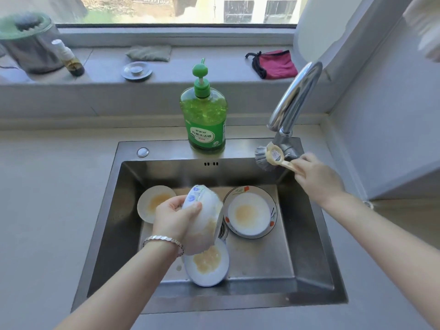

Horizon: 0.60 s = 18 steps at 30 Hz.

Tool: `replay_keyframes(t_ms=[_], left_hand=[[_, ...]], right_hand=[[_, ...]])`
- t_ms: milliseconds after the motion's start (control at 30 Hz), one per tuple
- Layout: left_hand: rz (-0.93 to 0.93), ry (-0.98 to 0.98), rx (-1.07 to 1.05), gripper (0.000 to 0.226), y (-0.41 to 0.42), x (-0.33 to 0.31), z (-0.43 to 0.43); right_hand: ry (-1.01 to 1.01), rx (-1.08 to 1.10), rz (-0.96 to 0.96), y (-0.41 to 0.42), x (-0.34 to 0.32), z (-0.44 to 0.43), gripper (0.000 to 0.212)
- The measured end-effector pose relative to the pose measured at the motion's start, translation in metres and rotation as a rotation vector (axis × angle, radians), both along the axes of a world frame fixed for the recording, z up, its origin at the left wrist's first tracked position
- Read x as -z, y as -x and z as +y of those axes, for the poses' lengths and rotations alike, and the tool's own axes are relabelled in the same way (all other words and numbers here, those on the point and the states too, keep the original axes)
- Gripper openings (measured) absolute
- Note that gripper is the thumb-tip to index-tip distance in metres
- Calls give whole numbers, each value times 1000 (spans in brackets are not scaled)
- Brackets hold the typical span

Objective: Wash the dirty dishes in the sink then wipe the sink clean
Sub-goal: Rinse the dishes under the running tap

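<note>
Over steel sink (114, 210), hands grip bowl (204, 217) and brush (269, 158).

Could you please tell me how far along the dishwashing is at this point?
Nothing looks finished yet. In hand: the left hand grips a tilted, smeared bowl over the sink, and the right hand holds the brush near the tap. Left: the small plate, the floral-rimmed dish and the near plate all carry yellowish residue, then the sink needs wiping.
</note>
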<state>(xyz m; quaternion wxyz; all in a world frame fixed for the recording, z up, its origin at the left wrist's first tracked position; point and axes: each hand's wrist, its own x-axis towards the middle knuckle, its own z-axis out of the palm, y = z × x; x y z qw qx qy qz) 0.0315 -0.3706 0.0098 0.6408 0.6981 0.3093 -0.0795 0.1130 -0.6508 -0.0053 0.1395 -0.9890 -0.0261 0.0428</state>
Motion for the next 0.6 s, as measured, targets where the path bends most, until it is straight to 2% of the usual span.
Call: replay_keyframes(t_ms=[133, 267, 400, 600], left_hand=[[-10, -12, 13, 11, -10, -7, -5], [-12, -40, 10, 11, -18, -12, -6], [-8, -42, -22, 12, -22, -12, -6], [30, -13, -58, 11, -19, -11, -5]], right_hand=[[35, -76, 0, -41, 5, 3, 30], [124, -64, 107, -53, 19, 1, 19], [54, -9, 25, -49, 27, -4, 17], [38, -40, 2, -43, 34, -16, 17]])
